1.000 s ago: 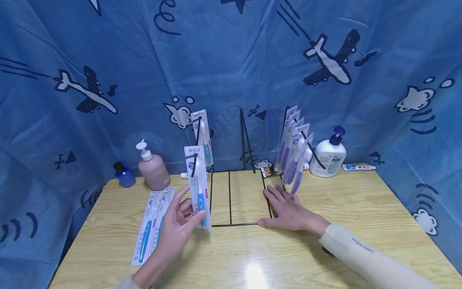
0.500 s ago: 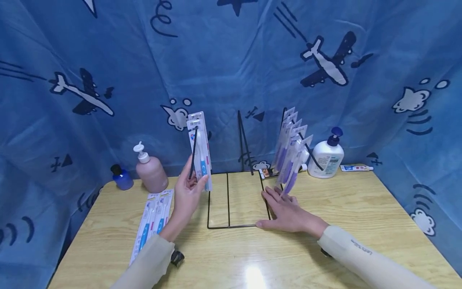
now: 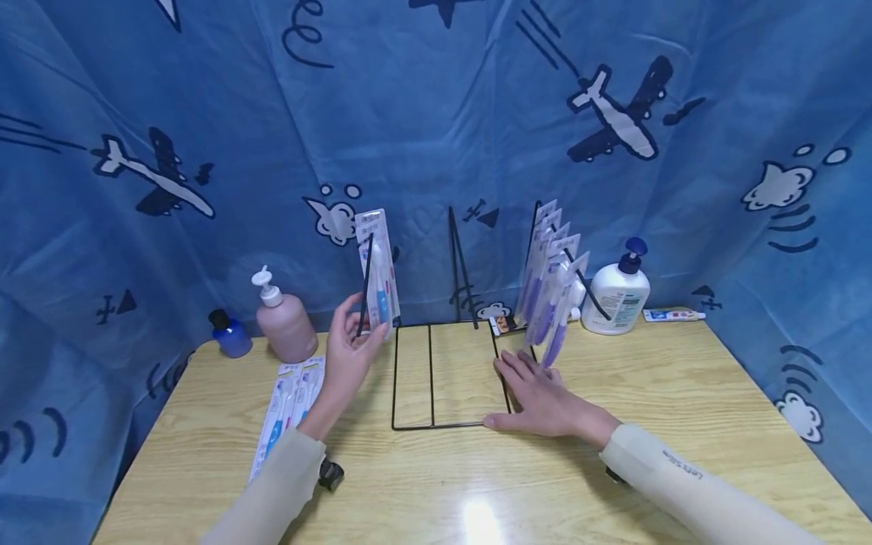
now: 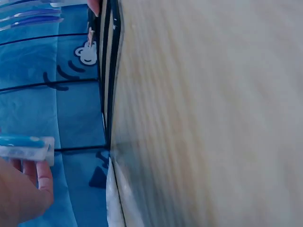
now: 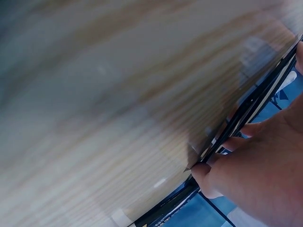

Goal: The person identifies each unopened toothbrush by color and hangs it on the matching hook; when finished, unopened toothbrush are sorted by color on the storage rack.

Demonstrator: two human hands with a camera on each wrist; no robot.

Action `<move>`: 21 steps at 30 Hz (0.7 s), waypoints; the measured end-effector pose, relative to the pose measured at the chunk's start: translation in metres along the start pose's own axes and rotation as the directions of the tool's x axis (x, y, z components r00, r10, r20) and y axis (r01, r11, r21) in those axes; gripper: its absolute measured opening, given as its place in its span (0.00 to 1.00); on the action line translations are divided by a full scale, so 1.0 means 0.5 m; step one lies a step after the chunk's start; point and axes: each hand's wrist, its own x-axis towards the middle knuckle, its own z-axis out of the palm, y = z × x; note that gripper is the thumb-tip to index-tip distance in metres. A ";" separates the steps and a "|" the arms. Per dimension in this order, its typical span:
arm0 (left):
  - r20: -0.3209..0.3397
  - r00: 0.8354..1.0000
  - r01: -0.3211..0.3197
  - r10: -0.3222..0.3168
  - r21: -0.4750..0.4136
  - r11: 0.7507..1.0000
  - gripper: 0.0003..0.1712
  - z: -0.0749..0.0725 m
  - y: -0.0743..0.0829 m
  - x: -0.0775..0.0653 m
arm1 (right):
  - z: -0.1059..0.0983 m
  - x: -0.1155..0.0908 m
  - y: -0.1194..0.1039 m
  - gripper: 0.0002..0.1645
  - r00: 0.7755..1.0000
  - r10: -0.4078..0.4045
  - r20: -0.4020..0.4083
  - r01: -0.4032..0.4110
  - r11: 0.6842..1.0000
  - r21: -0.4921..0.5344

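Note:
At the left hook of a black wire rack (image 3: 432, 378), blue-handled packaged toothbrushes (image 3: 380, 276) hang one close behind another. My left hand (image 3: 350, 359) holds the lower end of the front one between thumb and fingers; the left wrist view shows the fingers against the pack's end (image 4: 49, 151). My right hand (image 3: 534, 393) rests with spread fingers on the right side of the rack's base, its thumb at the front wire. Above it, several purple-handled packaged toothbrushes (image 3: 548, 291) hang from the right hook. The middle hook (image 3: 463, 265) carries nothing.
Two more packaged toothbrushes (image 3: 286, 409) lie on the table (image 3: 436, 484) beside my left forearm. Behind them stand a pink pump bottle (image 3: 288, 325) and a small blue bottle (image 3: 232, 335). A white pump bottle (image 3: 616, 299) and a toothpaste tube (image 3: 674, 315) are at the back right.
My left hand has moved up and back, sliding the blue packaged toothbrush from the left hook's front end to the one hanging behind. The right hand stays in place.

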 end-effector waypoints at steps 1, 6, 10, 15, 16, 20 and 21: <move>-0.005 1.000 0.003 -0.003 0.010 1.000 0.41 -0.004 -0.001 -0.002 | -0.003 -0.001 -0.002 0.67 1.000 -0.001 0.002 0.001 1.000 0.009; -0.017 1.000 0.015 -0.015 0.026 1.000 0.43 -0.029 0.001 -0.018 | -0.015 -0.004 -0.009 0.66 0.999 0.021 0.031 -0.022 0.999 0.032; -0.024 0.998 0.055 -0.055 0.032 0.998 0.42 -0.062 0.009 -0.037 | -0.009 -0.003 -0.006 0.66 1.000 0.006 0.020 -0.007 1.000 0.006; -0.062 0.991 0.125 -0.121 0.068 0.990 0.38 -0.114 0.028 -0.066 | 0.000 -0.002 -0.004 0.66 1.000 -0.013 0.001 0.013 1.000 0.000; -0.076 0.988 0.139 -0.133 0.086 0.986 0.37 -0.124 0.032 -0.072 | 0.001 -0.003 -0.003 0.66 1.000 -0.014 0.000 0.014 1.000 0.000; -0.133 0.974 0.204 -0.184 0.156 0.967 0.36 -0.162 0.044 -0.099 | 0.001 -0.002 -0.002 0.66 1.000 -0.008 0.002 0.008 1.000 0.008; -0.148 0.969 0.221 -0.197 0.168 0.961 0.36 -0.171 0.046 -0.106 | 0.003 -0.001 0.001 0.67 1.000 -0.010 -0.002 0.010 1.000 0.004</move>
